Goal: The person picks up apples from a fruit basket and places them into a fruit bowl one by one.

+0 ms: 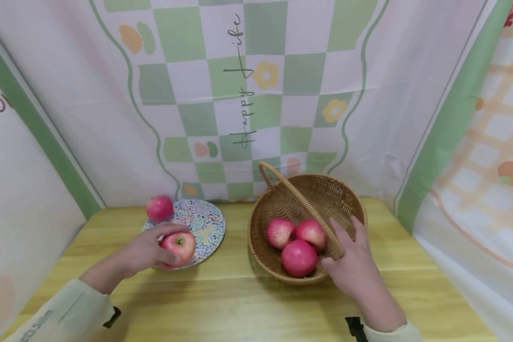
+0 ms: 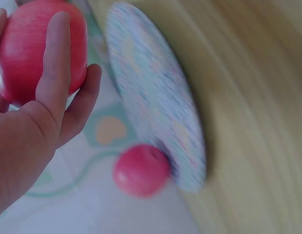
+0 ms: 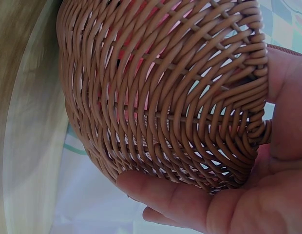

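Observation:
My left hand (image 1: 147,249) holds a red apple (image 1: 184,249) over the near part of a round, multicoloured patterned plate (image 1: 207,228). In the left wrist view the fingers curve round this apple (image 2: 27,53), apart from the plate (image 2: 156,97). Another apple (image 1: 159,208) sits at the plate's far left edge. To the right stands a wicker basket (image 1: 325,190) holding three apples (image 1: 299,258). My right hand (image 1: 356,273) grips the basket's right rim beside the handle's base. Seen from the right wrist, fingers (image 3: 160,192) lie along the outer wicker wall (image 3: 156,112).
The basket's arched handle (image 1: 297,192) leans across its opening. A light wooden table (image 1: 222,304) carries everything. Behind it hangs a green-and-white checked cloth (image 1: 226,118), with printed cloth (image 1: 496,142) at the right side too.

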Demonstrator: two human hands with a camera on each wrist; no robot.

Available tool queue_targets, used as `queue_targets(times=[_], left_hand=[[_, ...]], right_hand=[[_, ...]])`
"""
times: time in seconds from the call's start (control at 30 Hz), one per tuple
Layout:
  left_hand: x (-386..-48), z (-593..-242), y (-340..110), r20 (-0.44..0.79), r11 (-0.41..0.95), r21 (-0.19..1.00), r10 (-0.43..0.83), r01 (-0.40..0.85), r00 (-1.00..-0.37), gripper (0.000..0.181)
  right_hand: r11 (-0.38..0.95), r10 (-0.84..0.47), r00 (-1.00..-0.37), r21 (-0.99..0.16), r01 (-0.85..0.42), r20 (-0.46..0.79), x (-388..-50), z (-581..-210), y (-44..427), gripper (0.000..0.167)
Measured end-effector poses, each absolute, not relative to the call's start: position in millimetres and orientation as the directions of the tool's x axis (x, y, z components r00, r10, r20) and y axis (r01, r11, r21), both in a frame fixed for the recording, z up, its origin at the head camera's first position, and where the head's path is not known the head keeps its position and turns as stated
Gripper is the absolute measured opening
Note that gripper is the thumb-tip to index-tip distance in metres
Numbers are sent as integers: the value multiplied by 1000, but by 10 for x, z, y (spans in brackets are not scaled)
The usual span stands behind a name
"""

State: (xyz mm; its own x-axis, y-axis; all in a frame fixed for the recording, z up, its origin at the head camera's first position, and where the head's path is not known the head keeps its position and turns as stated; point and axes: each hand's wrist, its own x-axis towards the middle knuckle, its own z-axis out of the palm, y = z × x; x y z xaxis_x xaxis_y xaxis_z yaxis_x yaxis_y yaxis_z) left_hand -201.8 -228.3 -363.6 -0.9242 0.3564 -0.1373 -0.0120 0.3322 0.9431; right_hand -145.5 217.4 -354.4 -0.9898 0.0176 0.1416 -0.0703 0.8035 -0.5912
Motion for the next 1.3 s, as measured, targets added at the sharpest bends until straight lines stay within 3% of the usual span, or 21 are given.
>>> queue_targets(times=[0.27,0.6,1.07,1.3], left_hand=[[-2121,-3770,-2614,-171,400,914,244,-62,-955,79],[-2208,-3868,-2696,-176,502,861,137,-85,-975,76],[-2305,-3958,-2783,-147,572,819,123,-51,-981,79],[-2326,-3967,-2755,-155,537,841,127,-63,-980,80]], right_hand=[[806,19,-989,-587,-71,146,-1458,-3543,2183,100],[802,23,-991,-594,-61,134,-1450,-3543,2185,100],[800,24,-988,-595,-74,155,-1450,-3536,2172,99],[800,22,-986,-594,-81,164,-1446,-3536,2170,99]])
